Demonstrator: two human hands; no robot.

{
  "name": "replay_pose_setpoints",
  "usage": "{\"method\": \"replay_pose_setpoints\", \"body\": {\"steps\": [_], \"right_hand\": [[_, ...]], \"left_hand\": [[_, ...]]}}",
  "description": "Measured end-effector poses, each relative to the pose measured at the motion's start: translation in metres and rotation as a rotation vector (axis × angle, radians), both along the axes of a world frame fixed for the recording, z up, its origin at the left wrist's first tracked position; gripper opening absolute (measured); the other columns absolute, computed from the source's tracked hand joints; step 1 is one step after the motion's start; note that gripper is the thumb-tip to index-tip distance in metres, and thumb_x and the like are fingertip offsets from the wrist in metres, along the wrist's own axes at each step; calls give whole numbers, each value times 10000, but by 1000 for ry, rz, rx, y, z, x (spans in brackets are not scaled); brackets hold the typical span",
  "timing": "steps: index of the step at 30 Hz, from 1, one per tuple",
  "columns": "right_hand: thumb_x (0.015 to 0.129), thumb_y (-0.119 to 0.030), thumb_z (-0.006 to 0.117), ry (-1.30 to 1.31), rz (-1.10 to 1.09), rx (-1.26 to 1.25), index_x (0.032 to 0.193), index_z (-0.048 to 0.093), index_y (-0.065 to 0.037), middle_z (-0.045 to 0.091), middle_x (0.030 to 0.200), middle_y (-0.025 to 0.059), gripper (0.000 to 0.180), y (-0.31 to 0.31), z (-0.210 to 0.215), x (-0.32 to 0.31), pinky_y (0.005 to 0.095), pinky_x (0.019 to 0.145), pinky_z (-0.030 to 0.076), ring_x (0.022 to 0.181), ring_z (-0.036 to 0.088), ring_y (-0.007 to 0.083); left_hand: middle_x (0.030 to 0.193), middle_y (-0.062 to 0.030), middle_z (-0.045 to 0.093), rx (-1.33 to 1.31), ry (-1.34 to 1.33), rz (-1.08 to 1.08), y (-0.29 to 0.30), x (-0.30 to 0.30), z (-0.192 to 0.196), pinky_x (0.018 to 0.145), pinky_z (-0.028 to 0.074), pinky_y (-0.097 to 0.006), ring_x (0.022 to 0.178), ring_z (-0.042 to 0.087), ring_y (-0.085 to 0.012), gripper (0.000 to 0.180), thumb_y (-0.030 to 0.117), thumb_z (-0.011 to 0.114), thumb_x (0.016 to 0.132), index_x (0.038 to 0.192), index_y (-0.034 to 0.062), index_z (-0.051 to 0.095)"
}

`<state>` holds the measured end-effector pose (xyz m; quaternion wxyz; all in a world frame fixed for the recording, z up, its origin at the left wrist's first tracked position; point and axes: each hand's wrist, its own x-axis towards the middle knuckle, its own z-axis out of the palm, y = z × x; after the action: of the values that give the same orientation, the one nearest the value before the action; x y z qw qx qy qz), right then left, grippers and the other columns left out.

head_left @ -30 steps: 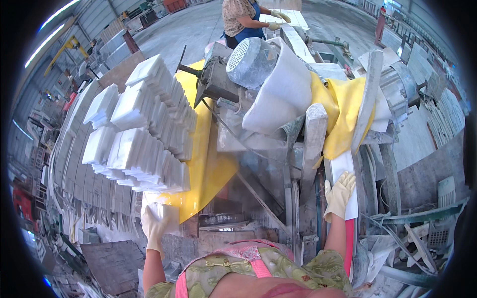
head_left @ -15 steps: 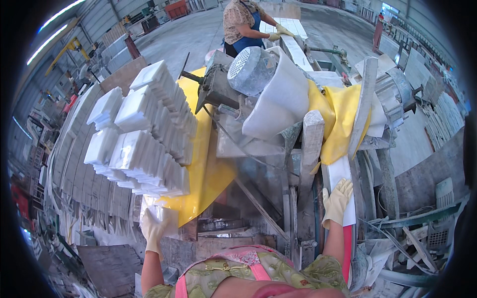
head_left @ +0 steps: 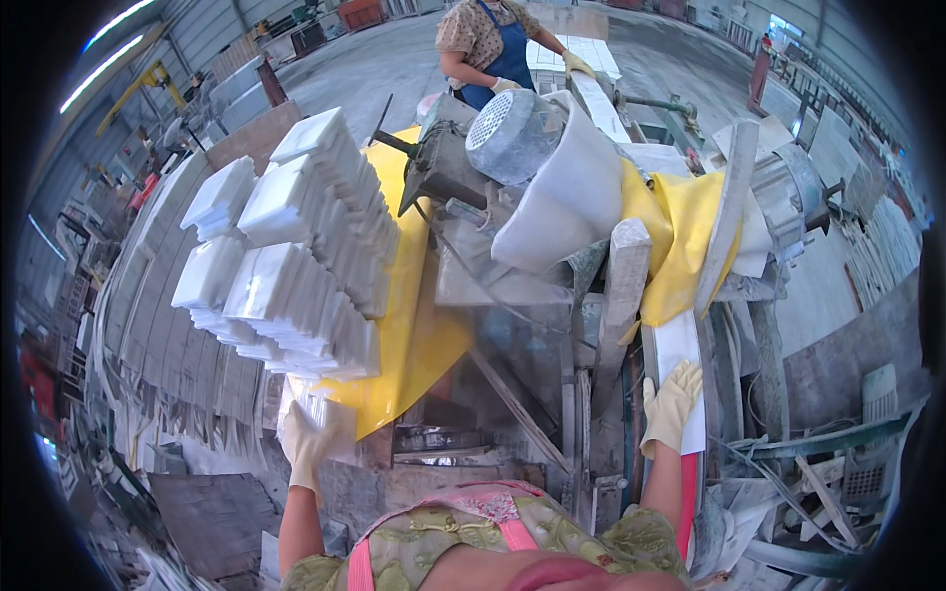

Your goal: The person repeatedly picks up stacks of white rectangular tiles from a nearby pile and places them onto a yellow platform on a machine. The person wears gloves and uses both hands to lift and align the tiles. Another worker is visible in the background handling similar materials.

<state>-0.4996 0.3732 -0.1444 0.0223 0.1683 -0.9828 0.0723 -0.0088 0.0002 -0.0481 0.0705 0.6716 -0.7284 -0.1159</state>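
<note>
My right hand (head_left: 672, 406), in a cream glove, lies flat with fingers stretched on a long white stone strip (head_left: 676, 345). The strip lies in the machine's narrow track, and its far part goes under a yellow sheet (head_left: 684, 222). A red band (head_left: 687, 502) continues behind the strip on my side. On the left, my gloved left hand (head_left: 307, 448) holds the near edge of a white stone tile (head_left: 335, 419), thumb apart from the fingers. Their undersides are hidden. Just beyond that hand rise stacks of white tiles (head_left: 286, 281).
Past the tiles a yellow plastic sheet (head_left: 419, 360) hangs down. A motor (head_left: 507, 138) with a white cover (head_left: 562, 207) stands ahead. Upright wooden posts (head_left: 625, 281) flank the track. Across the machine a co-worker (head_left: 488, 44) in a blue apron stands at the strip's far end.
The co-worker's gloved hands have moved apart, one now nearer the apron. My view has shifted slightly; both my hands keep their places on the tile and the strip.
</note>
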Motion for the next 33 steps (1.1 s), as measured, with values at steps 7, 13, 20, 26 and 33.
{"method": "replay_pose_setpoints", "body": {"steps": [7, 13, 20, 26, 33], "right_hand": [[918, -435, 651, 42, 17, -22, 1532, 286, 122, 264, 1596, 360, 906, 4, -3, 5, 501, 1270, 131, 1514, 218, 472], [918, -443, 646, -4, 17, -9, 1528, 286, 130, 259, 1597, 363, 911, 7, 1, 6, 508, 1268, 134, 1512, 219, 474], [928, -423, 633, 25, 40, -7, 1516, 321, 126, 300, 1584, 354, 864, 14, -12, 4, 501, 1269, 138, 1511, 233, 470], [934, -160, 604, -252, 269, -352, 1541, 390, -15, 394, 1581, 239, 660, 72, 19, 2, 493, 1243, 222, 1493, 315, 413], [676, -193, 872, -269, 151, -26, 1582, 280, -20, 293, 1626, 243, 1096, 158, 44, 120, 536, 1232, 203, 1516, 247, 422]], "left_hand": [[1379, -277, 575, -27, -17, 7, 0, -1, -1, 1057, 477, -449, 1263, 586, -412, 1072, 495, 824, 647, 1486, -42, 426], [1385, -276, 572, 3, -16, 14, 2, -2, 2, 1073, 463, -445, 1288, 570, -403, 1067, 508, 813, 660, 1487, -42, 422], [1335, -281, 600, -31, -25, -7, 6, -9, 9, 1051, 476, -452, 1254, 594, -400, 1004, 549, 789, 688, 1432, -47, 474], [1236, -283, 646, 3, -45, 3, 7, -12, 18, 978, 523, -456, 1150, 648, -409, 918, 527, 796, 697, 1361, -44, 519], [1200, -282, 663, -15, 9, -35, 2, -9, 12, 955, 524, -463, 1125, 657, -415, 917, 636, 762, 712, 1299, -37, 554]]}}
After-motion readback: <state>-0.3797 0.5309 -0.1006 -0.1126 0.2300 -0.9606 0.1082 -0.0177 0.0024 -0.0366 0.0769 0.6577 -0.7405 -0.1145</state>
